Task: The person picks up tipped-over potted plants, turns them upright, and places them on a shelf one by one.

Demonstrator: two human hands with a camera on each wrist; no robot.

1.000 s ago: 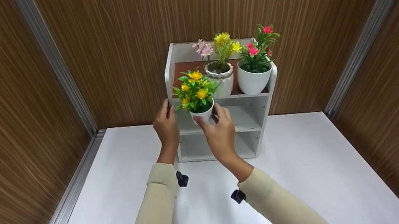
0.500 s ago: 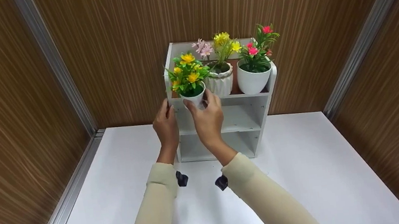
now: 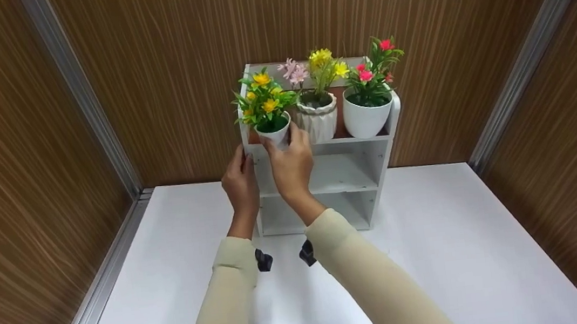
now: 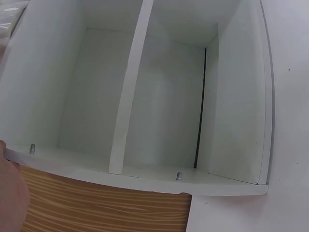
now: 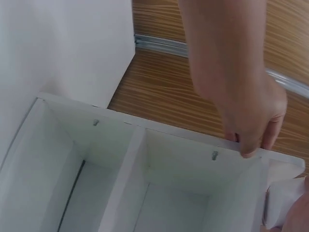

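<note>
My right hand (image 3: 293, 164) grips a small white flowerpot (image 3: 276, 138) with yellow-orange artificial flowers, at the left end of the top of a small white shelf unit (image 3: 344, 172). Whether the pot's base touches the brown top board is hidden. My left hand (image 3: 240, 184) holds the unit's left side panel, thumb at the front edge and fingers along the outer side, as the right wrist view also shows. To the right of the held pot stand a ribbed whitish pot (image 3: 318, 120) with pink and yellow flowers and a white pot (image 3: 369, 117) with red flowers.
The unit has two open compartments below its top, with small metal pegs (image 4: 179, 176) in the side panel. It stands on a white table (image 3: 438, 232), close to a brown wood-grain back wall (image 3: 171, 88). Similar panels with metal rails (image 3: 82, 93) flank the table.
My right hand has carried the flowerpot up and left, from in front of the shelf unit to the top's left end. My left hand has stayed on the side panel.
</note>
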